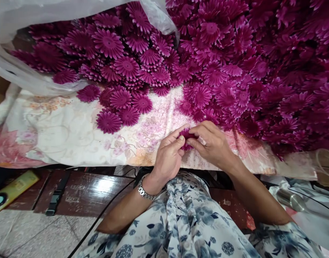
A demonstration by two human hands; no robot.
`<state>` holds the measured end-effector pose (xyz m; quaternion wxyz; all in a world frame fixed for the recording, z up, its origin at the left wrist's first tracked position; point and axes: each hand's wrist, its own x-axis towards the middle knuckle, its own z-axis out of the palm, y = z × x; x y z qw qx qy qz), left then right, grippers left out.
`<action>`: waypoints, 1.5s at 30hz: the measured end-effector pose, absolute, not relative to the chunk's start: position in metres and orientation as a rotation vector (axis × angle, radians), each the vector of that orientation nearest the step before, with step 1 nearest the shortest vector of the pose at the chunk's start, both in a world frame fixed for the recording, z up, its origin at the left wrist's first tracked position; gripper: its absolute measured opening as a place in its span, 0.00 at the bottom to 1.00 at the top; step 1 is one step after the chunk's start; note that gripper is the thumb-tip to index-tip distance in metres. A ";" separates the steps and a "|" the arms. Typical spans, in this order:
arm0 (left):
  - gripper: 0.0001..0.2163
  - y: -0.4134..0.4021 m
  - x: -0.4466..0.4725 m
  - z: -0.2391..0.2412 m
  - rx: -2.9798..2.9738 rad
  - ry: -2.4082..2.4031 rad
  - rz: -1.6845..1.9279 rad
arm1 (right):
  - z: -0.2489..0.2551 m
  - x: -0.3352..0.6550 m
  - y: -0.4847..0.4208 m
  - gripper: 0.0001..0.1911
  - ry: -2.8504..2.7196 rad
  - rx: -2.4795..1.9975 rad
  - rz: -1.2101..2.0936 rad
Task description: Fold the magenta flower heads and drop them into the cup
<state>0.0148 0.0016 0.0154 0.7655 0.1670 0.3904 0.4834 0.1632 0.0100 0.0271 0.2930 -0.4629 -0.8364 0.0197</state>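
My left hand (169, 154) and my right hand (211, 143) meet at the near edge of a floral cloth (59, 132), both pinched on one magenta fabric flower (186, 138). The flower is mostly hidden between my fingers. A silver watch sits on my left wrist. Just beyond my hands a huge heap of magenta flowers (234, 64) covers the cloth, thickest on the right. A smaller loose group of flowers (121, 107) lies to the left of my hands.
A clear plastic bag (24, 75) spills flowers at the upper left. Below the cloth are dark wooden boards (94, 190), a black strap (55, 199), a yellow-green object (11, 190) and a metal cylinder (289, 199). My lap in blue-flowered fabric fills the bottom.
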 end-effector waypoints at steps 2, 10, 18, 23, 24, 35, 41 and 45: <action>0.13 0.000 0.015 0.014 0.363 0.860 1.022 | 0.018 0.153 0.008 0.07 -2.276 -1.221 0.108; 0.12 0.000 0.017 0.011 0.378 0.821 1.095 | 0.019 0.153 0.008 0.07 -2.240 -1.214 -0.194; 0.13 0.000 0.011 0.015 0.371 0.887 1.113 | 0.021 0.164 0.007 0.08 -2.231 -1.305 -0.418; 0.14 0.002 0.007 0.015 0.367 0.846 1.143 | 0.054 0.193 0.023 0.06 -1.954 -1.409 -0.602; 0.14 0.003 0.008 0.015 0.353 0.832 1.137 | 0.059 0.193 0.025 0.06 -1.965 -1.393 -0.535; 0.08 0.003 0.018 0.010 0.398 0.879 1.159 | 0.013 0.149 0.005 0.09 -2.286 -1.191 -0.155; 0.08 0.005 0.014 0.010 0.362 0.897 1.186 | 0.033 0.183 0.019 0.05 -2.032 -1.334 -0.448; 0.10 0.005 0.008 0.014 0.363 0.819 1.123 | 0.062 0.237 0.038 0.15 -1.831 -1.685 -0.709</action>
